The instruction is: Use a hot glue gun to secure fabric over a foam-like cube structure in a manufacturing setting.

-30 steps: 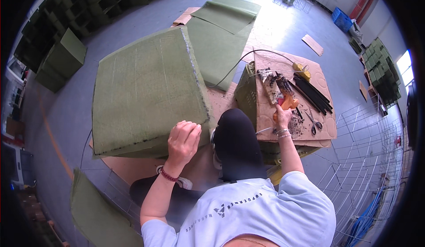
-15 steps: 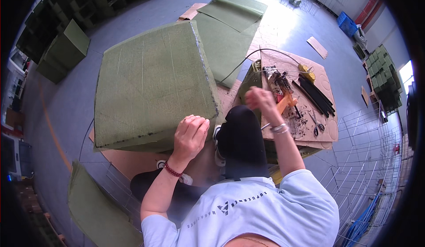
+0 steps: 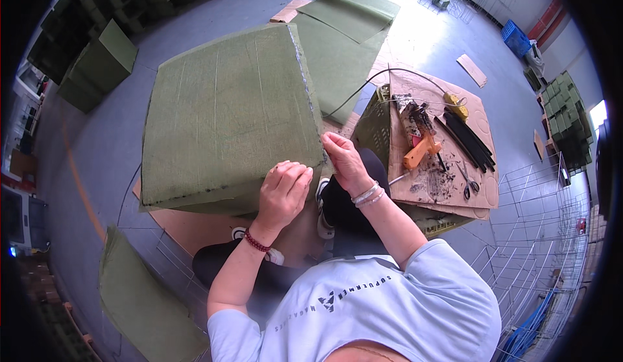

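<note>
Left hand (image 3: 283, 190) presses flat, fingers curled over the near edge of the big olive-green felt-covered block (image 3: 230, 112); no closed grip, just holding it down. Right hand (image 3: 342, 159) pinches the block's near right corner, fingertips together on the felt seam; whether it holds anything small, cannot tell. Block sits on brown cardboard on the floor, in front of the person's knees. Top and visible sides look covered; right edge seam looks rough, so corner finishing seems left. To the right, the cardboard worktop (image 3: 480, 190) carries an orange glue gun (image 3: 418, 154), black sticks (image 3: 468, 140), scissors (image 3: 468, 183). More green felt sheets (image 3: 347, 34) lie beyond.
</note>
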The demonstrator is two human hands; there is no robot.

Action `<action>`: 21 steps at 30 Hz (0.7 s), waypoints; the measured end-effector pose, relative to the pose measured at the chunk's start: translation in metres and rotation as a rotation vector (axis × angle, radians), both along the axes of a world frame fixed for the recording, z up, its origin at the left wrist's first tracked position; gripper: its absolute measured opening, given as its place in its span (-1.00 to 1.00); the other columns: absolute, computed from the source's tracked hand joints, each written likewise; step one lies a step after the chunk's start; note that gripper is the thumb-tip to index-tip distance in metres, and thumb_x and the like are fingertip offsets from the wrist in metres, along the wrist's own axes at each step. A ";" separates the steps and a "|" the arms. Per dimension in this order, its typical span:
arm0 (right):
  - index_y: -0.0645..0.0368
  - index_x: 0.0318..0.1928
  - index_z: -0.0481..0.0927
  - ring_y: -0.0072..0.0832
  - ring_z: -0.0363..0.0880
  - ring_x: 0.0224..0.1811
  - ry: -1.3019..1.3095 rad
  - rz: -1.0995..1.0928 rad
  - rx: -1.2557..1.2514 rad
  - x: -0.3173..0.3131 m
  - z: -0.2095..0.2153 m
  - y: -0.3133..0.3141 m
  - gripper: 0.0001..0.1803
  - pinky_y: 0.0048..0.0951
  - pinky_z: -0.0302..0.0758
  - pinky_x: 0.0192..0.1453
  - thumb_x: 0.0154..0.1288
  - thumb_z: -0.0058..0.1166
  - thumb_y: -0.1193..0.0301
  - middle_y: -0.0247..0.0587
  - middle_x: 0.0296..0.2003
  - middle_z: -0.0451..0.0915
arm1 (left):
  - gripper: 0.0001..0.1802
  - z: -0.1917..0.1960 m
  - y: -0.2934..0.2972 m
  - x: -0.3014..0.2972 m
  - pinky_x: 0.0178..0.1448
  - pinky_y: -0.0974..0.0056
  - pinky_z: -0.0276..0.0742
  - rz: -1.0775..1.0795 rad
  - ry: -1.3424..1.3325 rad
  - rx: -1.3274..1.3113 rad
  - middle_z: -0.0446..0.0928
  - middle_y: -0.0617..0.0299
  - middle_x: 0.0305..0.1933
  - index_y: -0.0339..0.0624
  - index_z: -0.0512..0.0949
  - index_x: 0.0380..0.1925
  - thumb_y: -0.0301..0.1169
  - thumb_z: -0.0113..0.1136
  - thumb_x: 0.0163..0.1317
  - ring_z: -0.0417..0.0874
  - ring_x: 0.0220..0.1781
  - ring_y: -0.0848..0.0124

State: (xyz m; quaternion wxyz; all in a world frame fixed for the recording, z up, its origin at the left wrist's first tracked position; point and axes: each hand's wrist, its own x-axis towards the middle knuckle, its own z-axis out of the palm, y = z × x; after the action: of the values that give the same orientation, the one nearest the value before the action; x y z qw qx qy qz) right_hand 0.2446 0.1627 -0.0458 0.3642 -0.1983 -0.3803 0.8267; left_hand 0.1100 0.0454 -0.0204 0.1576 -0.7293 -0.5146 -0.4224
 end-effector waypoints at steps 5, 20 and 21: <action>0.16 -0.25 0.54 -0.71 0.51 -0.44 -0.116 0.015 -0.101 0.025 -0.006 0.003 -0.75 -0.64 0.48 -0.33 0.41 -0.02 0.24 -0.43 -0.43 0.57 | -0.79 -0.001 0.000 0.005 0.00 0.16 0.56 -0.023 0.007 0.013 0.53 0.19 -0.23 -0.23 0.60 -0.29 -0.57 0.30 0.01 0.58 -0.15 0.24; 0.35 -0.33 0.56 -0.08 0.65 -0.47 -2.276 -0.307 -0.006 0.472 -0.168 -0.150 -0.35 -0.11 0.58 -0.29 0.28 -0.07 -0.13 0.05 -0.47 0.63 | -0.88 -0.008 0.012 0.010 -0.04 0.11 0.56 0.017 0.076 0.036 0.54 0.09 -0.22 -0.33 0.61 -0.30 -0.58 0.23 0.13 0.59 -0.17 0.16; 0.34 -0.32 0.55 -0.16 0.65 -0.49 -1.910 -0.385 -0.467 0.456 -0.170 -0.156 -0.32 -0.18 0.58 -0.36 0.28 -0.11 -0.17 0.00 -0.46 0.62 | -0.88 -0.010 0.011 0.009 -0.04 0.11 0.56 0.028 0.086 0.037 0.54 0.09 -0.22 -0.33 0.61 -0.30 -0.58 0.23 0.13 0.59 -0.17 0.16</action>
State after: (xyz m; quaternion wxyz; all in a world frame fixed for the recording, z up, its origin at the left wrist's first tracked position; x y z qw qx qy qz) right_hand 0.7003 0.0070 -0.2155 -0.0143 -0.9038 -0.3028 0.3021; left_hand 0.1188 0.0563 -0.0305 0.1988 -0.7365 -0.5095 -0.3980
